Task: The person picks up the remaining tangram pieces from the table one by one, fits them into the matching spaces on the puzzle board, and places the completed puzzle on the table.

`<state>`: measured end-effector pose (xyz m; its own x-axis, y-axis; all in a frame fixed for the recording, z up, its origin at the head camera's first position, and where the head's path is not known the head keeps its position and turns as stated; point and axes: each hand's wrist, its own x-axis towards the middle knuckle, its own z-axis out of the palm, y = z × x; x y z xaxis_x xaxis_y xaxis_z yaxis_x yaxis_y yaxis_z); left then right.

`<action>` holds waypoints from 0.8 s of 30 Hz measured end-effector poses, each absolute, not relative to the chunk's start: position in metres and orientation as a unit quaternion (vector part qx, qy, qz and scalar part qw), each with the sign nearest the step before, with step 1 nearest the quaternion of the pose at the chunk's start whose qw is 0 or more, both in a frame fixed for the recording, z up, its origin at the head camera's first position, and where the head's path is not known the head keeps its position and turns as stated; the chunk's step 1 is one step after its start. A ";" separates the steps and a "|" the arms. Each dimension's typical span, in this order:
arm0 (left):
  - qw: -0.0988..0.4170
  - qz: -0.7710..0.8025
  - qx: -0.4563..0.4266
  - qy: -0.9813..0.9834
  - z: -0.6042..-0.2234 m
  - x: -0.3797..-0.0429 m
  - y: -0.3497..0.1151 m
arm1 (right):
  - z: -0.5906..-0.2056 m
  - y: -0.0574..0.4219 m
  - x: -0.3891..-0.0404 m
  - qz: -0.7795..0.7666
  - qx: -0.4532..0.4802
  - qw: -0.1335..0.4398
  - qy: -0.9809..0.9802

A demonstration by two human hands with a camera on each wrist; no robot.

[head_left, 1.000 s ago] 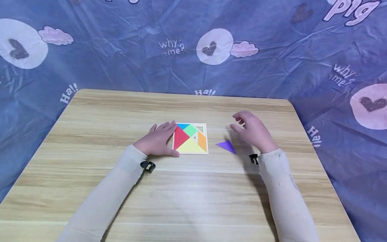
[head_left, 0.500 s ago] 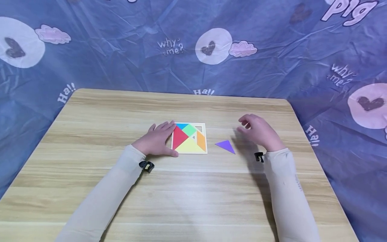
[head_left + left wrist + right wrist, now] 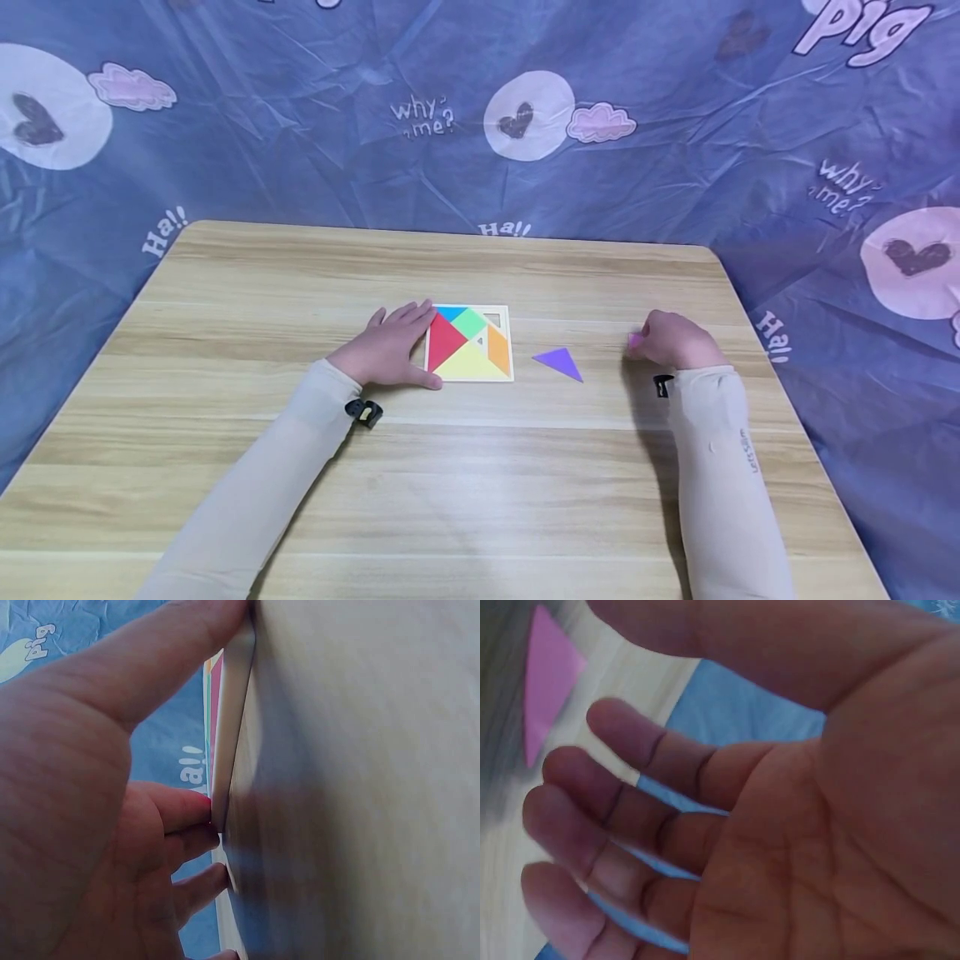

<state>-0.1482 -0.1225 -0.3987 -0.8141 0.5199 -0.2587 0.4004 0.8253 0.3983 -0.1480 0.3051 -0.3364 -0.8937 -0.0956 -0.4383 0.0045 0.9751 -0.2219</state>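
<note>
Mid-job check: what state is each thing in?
Tray: on the table, two gaps unfilled.
Red piece: in tray.
Yellow piece: in tray.
Orange piece: in tray.
Green piece: in tray.
Blue piece: in tray.
Purple triangle: loose on the table.
Pink triangle: loose, outside the tray.
Left hand: spread, against the tray.
Right hand: loosely curled near the pink triangle.

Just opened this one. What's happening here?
A person has both hands over a tangram on a wooden table. The left hand is spread at the left side of the board. Red, blue, green, yellow and orange pieces sit in it; it isn't full yet. The purple triangle lies loose to its right. Farther right, the right hand is at the pink triangle, which the wrist view doesn't show gripped.
</note>
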 end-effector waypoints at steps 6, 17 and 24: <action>0.185 0.164 0.244 0.938 -0.398 -0.149 -0.123 | -0.345 0.316 -0.153 -0.113 0.002 0.261 0.959; 0.185 0.165 0.245 0.937 -0.398 -0.148 -0.123 | -0.349 0.321 -0.156 -0.119 -0.003 0.270 0.955; 0.187 0.165 0.246 0.937 -0.397 -0.148 -0.123 | -0.351 0.315 -0.158 -0.107 0.004 0.258 0.960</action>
<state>-0.1475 -0.1230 -0.3969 -0.8095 0.5218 -0.2692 0.3986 0.8250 0.4006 -0.1581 0.3153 -0.3514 -0.8665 -0.0483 -0.4968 0.0622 0.9771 -0.2035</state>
